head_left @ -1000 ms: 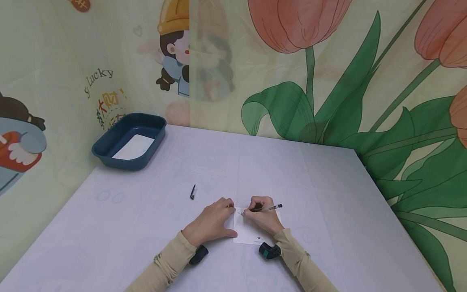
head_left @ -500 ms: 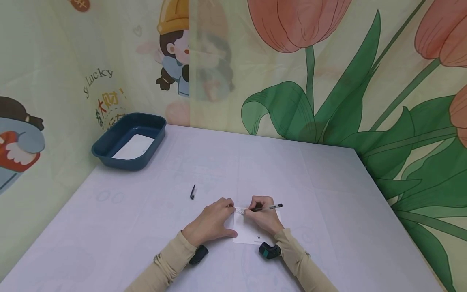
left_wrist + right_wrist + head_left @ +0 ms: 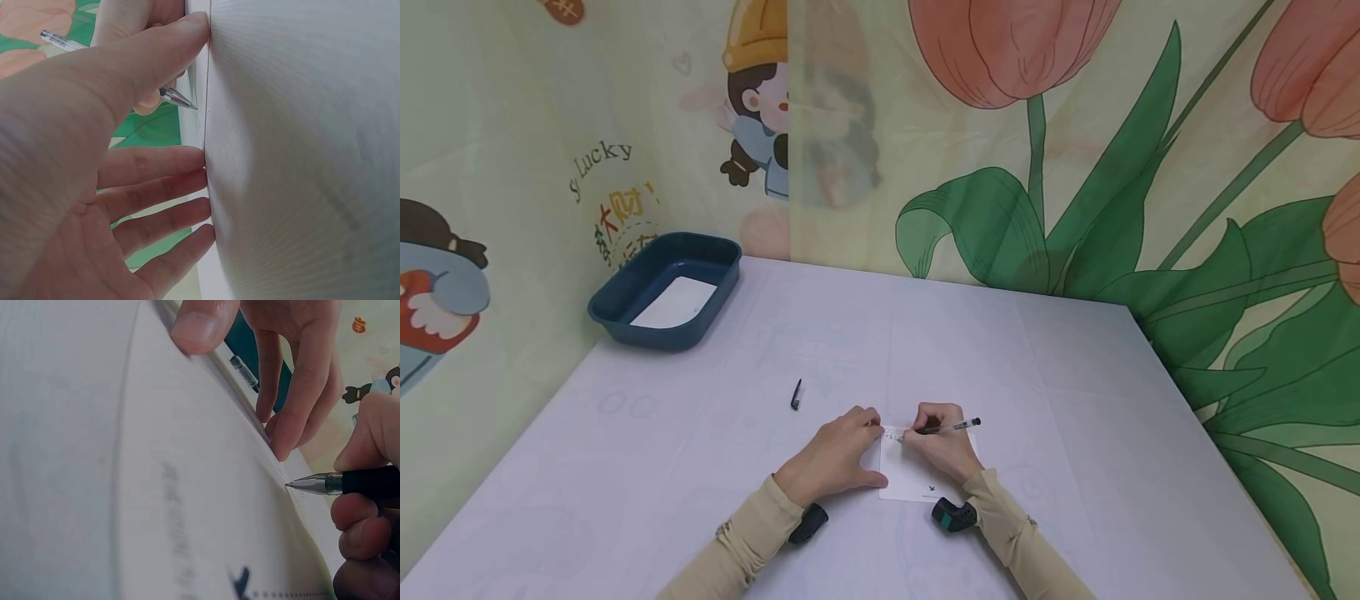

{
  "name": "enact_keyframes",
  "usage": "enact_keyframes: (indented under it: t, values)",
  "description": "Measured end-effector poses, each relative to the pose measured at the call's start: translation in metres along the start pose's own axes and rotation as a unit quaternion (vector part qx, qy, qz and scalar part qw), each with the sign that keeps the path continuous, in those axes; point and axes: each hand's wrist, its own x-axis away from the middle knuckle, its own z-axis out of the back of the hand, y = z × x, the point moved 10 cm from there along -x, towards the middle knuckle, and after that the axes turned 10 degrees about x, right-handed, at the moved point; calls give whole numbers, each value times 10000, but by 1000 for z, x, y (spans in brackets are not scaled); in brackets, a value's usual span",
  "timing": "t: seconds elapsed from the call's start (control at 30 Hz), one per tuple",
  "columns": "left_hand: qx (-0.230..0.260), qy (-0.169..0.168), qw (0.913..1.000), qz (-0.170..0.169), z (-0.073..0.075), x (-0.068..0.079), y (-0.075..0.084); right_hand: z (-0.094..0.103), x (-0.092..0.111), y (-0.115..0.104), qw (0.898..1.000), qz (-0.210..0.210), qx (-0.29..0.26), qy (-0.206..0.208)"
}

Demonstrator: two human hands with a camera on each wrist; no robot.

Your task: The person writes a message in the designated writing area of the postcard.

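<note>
A small white sheet of paper lies on the table before me, with faint small writing along its top and a dark bird-like mark near the bottom. My right hand pinches a black-gripped pen, its metal tip down at the paper. The pen's clear rear end leans up to the right in the head view. My left hand rests at the sheet's left edge, fingers fairly straight and spread; its thumb presses the lower part of that edge and the fingertips touch down further up.
A black pen cap lies on the white-covered table, beyond my left hand. At the far left corner stands a dark blue tray with white paper inside. Printed curtains border the table's back and left.
The pen tip and right hand have shifted very slightly over the writing near the paper's top. My left hand stays in place.
</note>
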Motion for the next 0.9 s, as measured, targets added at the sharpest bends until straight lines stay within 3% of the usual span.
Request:
enact_keyframes:
  t: [0.43,0.9]
  values:
    - [11,21,10000,-48,1,-1,0,8,1,4,9994,-159,-113,303]
    - [93,28,9999,-28,0,0,0,10,1,5,9996,-84,-65,259]
